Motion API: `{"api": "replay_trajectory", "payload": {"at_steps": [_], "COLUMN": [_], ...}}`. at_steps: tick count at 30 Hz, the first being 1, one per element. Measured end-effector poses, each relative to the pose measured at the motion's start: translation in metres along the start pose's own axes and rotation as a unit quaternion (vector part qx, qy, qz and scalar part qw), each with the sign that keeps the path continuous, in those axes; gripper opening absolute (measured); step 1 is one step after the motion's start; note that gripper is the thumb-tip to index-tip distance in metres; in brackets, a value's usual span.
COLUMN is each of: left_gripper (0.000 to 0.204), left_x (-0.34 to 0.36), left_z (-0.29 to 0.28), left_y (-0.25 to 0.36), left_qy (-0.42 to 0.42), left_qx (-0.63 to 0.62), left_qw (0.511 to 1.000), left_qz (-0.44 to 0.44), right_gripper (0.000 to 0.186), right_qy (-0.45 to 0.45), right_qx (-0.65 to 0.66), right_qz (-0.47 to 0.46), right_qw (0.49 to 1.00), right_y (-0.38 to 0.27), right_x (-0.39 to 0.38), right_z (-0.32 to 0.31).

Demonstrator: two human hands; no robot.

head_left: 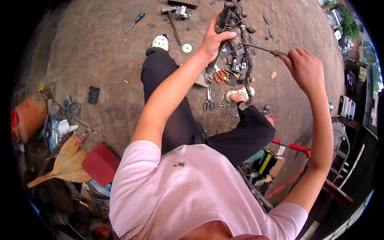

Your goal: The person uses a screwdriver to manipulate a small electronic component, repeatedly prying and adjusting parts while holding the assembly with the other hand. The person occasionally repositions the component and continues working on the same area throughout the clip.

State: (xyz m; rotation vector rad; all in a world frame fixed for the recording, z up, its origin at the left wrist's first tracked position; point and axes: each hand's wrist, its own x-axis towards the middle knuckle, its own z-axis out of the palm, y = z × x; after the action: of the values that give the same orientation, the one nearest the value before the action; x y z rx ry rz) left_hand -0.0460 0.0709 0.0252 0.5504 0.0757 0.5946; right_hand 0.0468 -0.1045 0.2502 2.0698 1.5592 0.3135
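My left hand [212, 43] is closed round a dark plastic housing with wires [229, 18], held up at the top of the view. From it a thick, dirty wiring harness [248, 66] trails down toward my foot. In my right hand [306, 69] is a screwdriver [260, 48], gripped by its handle, its thin shaft pointing left. The shaft's tip lies near the harness just below the housing; whether it touches cannot be made out. Beneath the hands, several small dark parts [236, 64] lie on the paving beside orange-handled scissors [221, 75].
Dark-handled scissors [209, 101] lie between my feet. Farther off are a hammer [173, 25], a teal-handled screwdriver [137, 21] and a round disc [187, 49]. At the left stand a straw broom [66, 160], a dark red seat [100, 164] and an orange container [30, 116]. Red metal bars [294, 147] cross at the right.
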Motion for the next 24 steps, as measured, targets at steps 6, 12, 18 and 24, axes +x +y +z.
{"api": "replay_trajectory", "payload": {"at_steps": [6,12,18,24], "left_gripper": [0.079,0.081,0.081,0.078], "left_x": [0.0,-0.004,-0.003,-0.001], "left_z": [0.0,0.006,0.002,0.001], "left_y": [0.001,0.01,0.004,0.005], "left_qy": [0.005,0.02,0.013,-0.004], "left_qx": [0.005,-0.011,-0.006,-0.011], "left_qw": [1.0,1.0,1.0,1.0], "left_qz": [0.004,-0.017,-0.025,0.004], "right_gripper": [0.029,0.028,0.02,0.017], "right_qy": [0.017,-0.023,0.012,0.099], "right_qx": [-0.001,-0.033,-0.07,-0.133], "right_qz": [-0.02,0.007,-0.074,-0.039], "right_qw": [1.0,0.999,0.995,0.985], "right_y": [-0.01,-0.025,-0.017,-0.021], "right_x": [0.011,0.011,0.016,0.021], "right_z": [-0.014,-0.022,-0.009,0.003]}}
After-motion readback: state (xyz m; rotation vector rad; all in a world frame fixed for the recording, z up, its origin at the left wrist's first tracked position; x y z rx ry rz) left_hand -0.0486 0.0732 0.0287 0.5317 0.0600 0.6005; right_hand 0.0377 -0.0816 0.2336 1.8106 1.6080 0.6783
